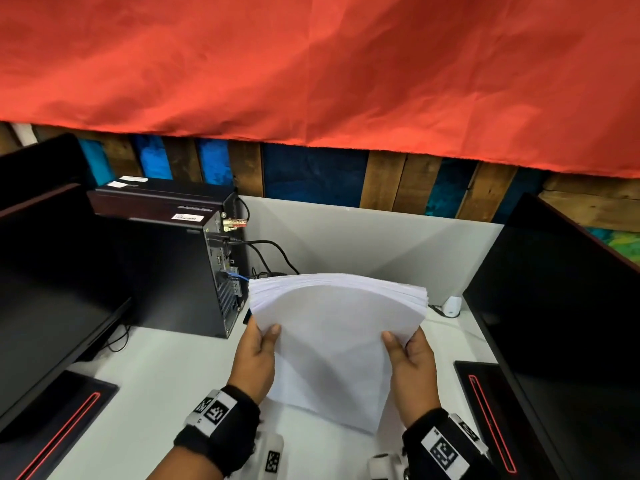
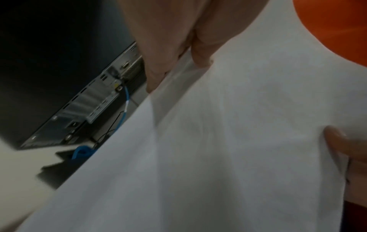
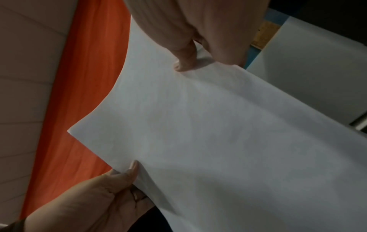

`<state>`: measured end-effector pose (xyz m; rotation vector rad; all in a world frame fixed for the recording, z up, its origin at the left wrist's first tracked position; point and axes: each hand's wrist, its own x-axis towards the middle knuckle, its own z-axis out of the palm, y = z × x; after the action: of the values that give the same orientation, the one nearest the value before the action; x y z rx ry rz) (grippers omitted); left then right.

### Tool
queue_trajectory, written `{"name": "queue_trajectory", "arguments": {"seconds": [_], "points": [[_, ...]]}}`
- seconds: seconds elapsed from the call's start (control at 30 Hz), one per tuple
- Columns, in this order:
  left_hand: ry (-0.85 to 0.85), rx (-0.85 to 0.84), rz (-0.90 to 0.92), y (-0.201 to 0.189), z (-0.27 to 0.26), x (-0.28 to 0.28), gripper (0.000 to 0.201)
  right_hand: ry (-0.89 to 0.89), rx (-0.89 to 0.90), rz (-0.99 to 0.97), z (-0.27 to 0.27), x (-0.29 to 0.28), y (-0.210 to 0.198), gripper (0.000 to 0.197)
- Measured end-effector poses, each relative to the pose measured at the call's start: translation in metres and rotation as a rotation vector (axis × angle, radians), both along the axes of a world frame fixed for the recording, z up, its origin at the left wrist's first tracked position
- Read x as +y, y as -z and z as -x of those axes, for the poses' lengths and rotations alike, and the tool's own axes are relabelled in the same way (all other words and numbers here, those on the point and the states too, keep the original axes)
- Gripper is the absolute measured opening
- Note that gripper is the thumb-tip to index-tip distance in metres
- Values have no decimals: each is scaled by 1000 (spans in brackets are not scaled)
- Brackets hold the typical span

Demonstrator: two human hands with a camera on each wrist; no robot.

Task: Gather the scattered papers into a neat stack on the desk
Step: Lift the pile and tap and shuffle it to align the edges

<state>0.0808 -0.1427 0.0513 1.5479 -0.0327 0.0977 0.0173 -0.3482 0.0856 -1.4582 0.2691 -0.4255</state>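
Observation:
A thick sheaf of white papers [image 1: 336,337] stands nearly upright over the white desk [image 1: 166,382], its top edge bowed and the sheets fanned slightly. My left hand [image 1: 258,355] grips its left edge, thumb on the front face. On the opposite edge, my right hand [image 1: 408,362] holds it the same way. In the left wrist view the papers [image 2: 228,149] fill the frame under my left hand [image 2: 174,51]. In the right wrist view my right hand [image 3: 198,44] pinches the papers [image 3: 218,133], with my left hand [image 3: 103,197] at the lower left.
A black computer tower [image 1: 162,268] with cables stands just left of the papers. Dark monitors sit at the left [image 1: 52,289] and right [image 1: 561,323]. A grey partition [image 1: 363,244] closes the back of the desk; red cloth [image 1: 311,64] hangs above. A small white device [image 1: 452,305] lies back right.

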Motion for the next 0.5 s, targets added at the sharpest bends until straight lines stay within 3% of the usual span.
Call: {"name": "queue_trajectory", "arguments": {"seconds": [0.1, 0.2, 0.33, 0.5], "points": [[-14, -57, -39, -3, 1, 5, 22, 15, -22, 20, 1, 1, -4, 40], [40, -4, -87, 12, 8, 9, 26, 4, 61, 71, 9, 5, 5, 66], [49, 53, -108, 27, 17, 3, 34, 18, 108, 74, 9, 8, 15, 42], [14, -7, -19, -2, 13, -12, 36, 74, 26, 42, 1, 10, -8, 34]]}}
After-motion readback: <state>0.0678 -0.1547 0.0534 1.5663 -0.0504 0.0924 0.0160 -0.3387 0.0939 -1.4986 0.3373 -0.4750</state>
